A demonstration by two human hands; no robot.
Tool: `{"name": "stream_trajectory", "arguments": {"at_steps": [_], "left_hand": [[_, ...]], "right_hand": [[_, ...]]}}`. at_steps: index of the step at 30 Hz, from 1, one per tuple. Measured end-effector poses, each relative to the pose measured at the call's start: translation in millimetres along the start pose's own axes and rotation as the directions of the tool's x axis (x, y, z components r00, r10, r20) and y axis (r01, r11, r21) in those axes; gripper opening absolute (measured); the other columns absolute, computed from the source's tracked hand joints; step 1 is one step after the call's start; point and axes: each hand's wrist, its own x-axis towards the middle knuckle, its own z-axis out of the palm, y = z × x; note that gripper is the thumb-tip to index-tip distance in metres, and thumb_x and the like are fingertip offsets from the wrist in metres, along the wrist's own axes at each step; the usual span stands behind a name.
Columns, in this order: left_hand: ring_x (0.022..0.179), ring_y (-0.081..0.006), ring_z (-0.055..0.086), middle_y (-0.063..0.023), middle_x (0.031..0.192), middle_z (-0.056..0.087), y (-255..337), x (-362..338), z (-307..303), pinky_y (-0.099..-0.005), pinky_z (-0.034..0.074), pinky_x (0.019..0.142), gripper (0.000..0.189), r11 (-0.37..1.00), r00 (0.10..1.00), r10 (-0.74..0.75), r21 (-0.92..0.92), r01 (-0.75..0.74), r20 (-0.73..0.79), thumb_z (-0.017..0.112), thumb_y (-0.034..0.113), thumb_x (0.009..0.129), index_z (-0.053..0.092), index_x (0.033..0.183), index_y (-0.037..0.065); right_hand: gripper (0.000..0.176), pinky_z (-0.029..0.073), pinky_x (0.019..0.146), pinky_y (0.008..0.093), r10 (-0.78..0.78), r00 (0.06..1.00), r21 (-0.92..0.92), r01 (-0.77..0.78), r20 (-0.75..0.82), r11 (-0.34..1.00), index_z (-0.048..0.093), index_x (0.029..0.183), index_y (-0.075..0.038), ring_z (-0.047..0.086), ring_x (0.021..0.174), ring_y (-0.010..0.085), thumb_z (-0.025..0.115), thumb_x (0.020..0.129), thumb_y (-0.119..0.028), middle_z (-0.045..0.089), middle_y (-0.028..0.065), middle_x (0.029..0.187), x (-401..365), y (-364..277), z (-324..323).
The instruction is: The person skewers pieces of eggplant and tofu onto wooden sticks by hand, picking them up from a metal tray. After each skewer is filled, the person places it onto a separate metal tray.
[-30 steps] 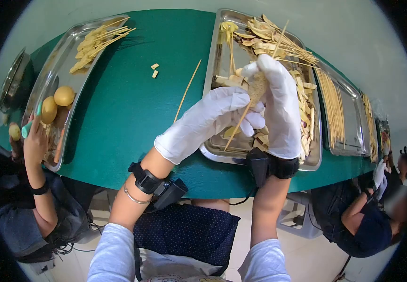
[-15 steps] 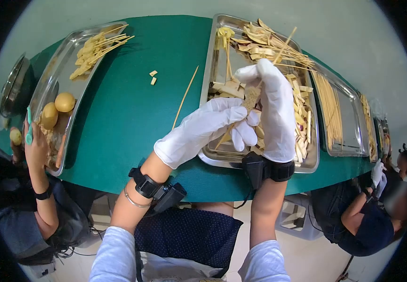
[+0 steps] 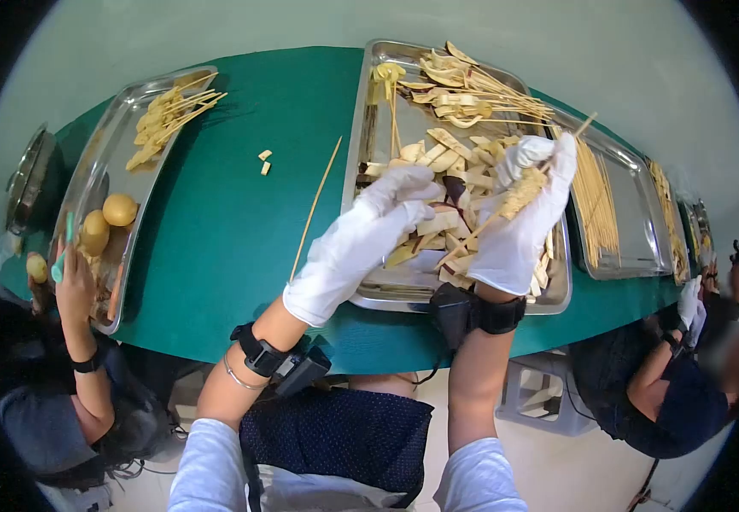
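My right hand [image 3: 531, 205], in a white glove, is closed around a bamboo skewer [image 3: 482, 229] that slants up to the right. A pale, bumpy piece of food [image 3: 523, 194] is threaded along it, resting against the palm. To the left, my gloved left hand [image 3: 373, 230] hovers over cut pieces with cream flesh and purple skin [image 3: 442, 224], which look like eggplant. Its fingers are bent but apart, and I see nothing between them. These pieces lie heaped in a metal tray [image 3: 359, 162] beneath both hands.
Filled skewers [image 3: 493, 90] lie at the tray's far end. A loose skewer [image 3: 316, 209] and small scraps [image 3: 265, 162] are on the green table [image 3: 241, 213]. Bare skewers [image 3: 595, 196] fill a right-hand tray. At left, a person's hand [image 3: 75, 277] holds a green peeler beside potatoes [image 3: 119, 209].
My hands have separated: the right moved right with the skewer and its piece, while the left let go and shifted left over the cut pieces.
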Motion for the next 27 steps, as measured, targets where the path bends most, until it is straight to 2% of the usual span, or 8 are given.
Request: {"name": "stream_trajectory", "arguments": {"at_steps": [3, 7, 8, 9, 11, 14, 18, 27], "left_hand": [[0.104, -0.015, 0.056, -0.0109, 0.119, 0.056, -7, -3, 4, -0.0305, 0.043, 0.093, 0.037, 0.902, 0.992, 0.037, 0.423, -0.086, 0.123, 0.052, 0.013, 0.09, 0.047, 0.125, 0.003], [0.111, -0.0243, 0.057, -0.0152, 0.12, 0.057, 19, -13, 8, -0.0338, 0.045, 0.094, 0.037, 0.647, 0.983, -0.102, 0.761, -0.052, 0.154, 0.054, 0.015, 0.089, 0.049, 0.124, 0.005], [0.114, -0.0291, 0.056, -0.016, 0.123, 0.057, 0, -2, -1, -0.0357, 0.045, 0.094, 0.039, 0.704, 0.98, -0.123, 0.709, -0.026, 0.158, 0.054, 0.02, 0.088, 0.049, 0.125, 0.008], [0.113, -0.03, 0.056, -0.0157, 0.123, 0.056, 9, 1, -2, -0.0358, 0.045, 0.094, 0.04, 0.57, 0.989, -0.087, 0.82, -0.052, 0.123, 0.054, 0.023, 0.088, 0.051, 0.125, 0.009], [0.112, -0.0306, 0.056, -0.0156, 0.12, 0.057, 35, 12, 2, -0.0353, 0.045, 0.094, 0.038, 0.585, 0.98, -0.197, 0.806, 0.091, 0.032, 0.054, 0.023, 0.087, 0.052, 0.122, 0.009], [0.111, -0.0318, 0.055, -0.0169, 0.117, 0.057, 32, 36, 0, -0.035, 0.044, 0.095, 0.035, 0.448, 0.996, -0.014, 0.891, -0.073, 0.089, 0.054, 0.02, 0.087, 0.053, 0.12, 0.007], [0.111, -0.0338, 0.054, -0.0188, 0.117, 0.056, 27, 72, -8, -0.036, 0.043, 0.095, 0.036, 0.281, 0.974, 0.091, 0.933, -0.225, 0.207, 0.055, 0.01, 0.083, 0.053, 0.117, 0.002], [0.1, -0.0345, 0.058, -0.0181, 0.107, 0.059, -9, 91, 56, -0.0408, 0.046, 0.087, 0.03, 0.311, 0.864, 0.192, 0.806, -0.503, 0.465, 0.056, 0.009, 0.078, 0.06, 0.107, 0.002]], "right_hand": [[0.038, 0.023, 0.048, 0.0223, 0.031, 0.996, 0.044, -0.034, 0.086, 0.998, 0.051, 0.076, -0.011, 0.033, 0.052, 0.0051, 0.05, 0.094, -0.045, 0.042, -0.006, 0.064, 3, -12, -11], [0.043, 0.036, 0.064, 0.0238, -0.145, 0.974, -0.017, 0.145, -0.174, 0.989, 0.058, 0.099, -0.005, 0.043, 0.07, 0.0092, 0.05, 0.094, -0.047, 0.05, 0.0008, 0.082, 1, -13, -2], [0.046, 0.038, 0.07, 0.0254, -0.228, 0.954, -0.054, 0.222, -0.195, 0.974, 0.057, 0.104, -0.004, 0.044, 0.075, 0.0109, 0.049, 0.094, -0.047, 0.051, 0.0028, 0.087, 2, -13, 0], [0.048, 0.04, 0.076, 0.027, -0.309, 0.927, -0.09, 0.296, -0.213, 0.951, 0.057, 0.109, -0.002, 0.046, 0.081, 0.0126, 0.049, 0.094, -0.048, 0.052, 0.0048, 0.093, 1, -13, 0], [0.051, 0.037, 0.095, 0.033, -0.333, 0.925, -0.059, 0.328, -0.182, 0.943, 0.054, 0.119, -0.003, 0.045, 0.108, 0.0177, 0.049, 0.094, -0.047, 0.051, 0.0082, 0.116, 2, -18, -5], [0.055, 0.034, 0.106, 0.0352, -0.405, 0.896, -0.043, 0.404, -0.184, 0.914, 0.047, 0.128, -0.002, 0.041, 0.124, 0.0199, 0.049, 0.094, -0.046, 0.046, 0.0102, 0.13, 3, -25, -11], [0.053, 0.032, 0.111, 0.0393, -0.503, 0.844, -0.041, 0.504, -0.188, 0.862, 0.046, 0.127, 0.002, 0.041, 0.124, 0.0229, 0.046, 0.096, -0.041, 0.045, 0.0142, 0.131, 13, -31, -26], [0.045, 0.035, 0.108, 0.041, -0.532, 0.793, -0.048, 0.544, -0.297, 0.838, 0.053, 0.118, 0.003, 0.048, 0.118, 0.0258, 0.04, 0.097, -0.035, 0.055, 0.0149, 0.121, 14, -58, -49]]}}
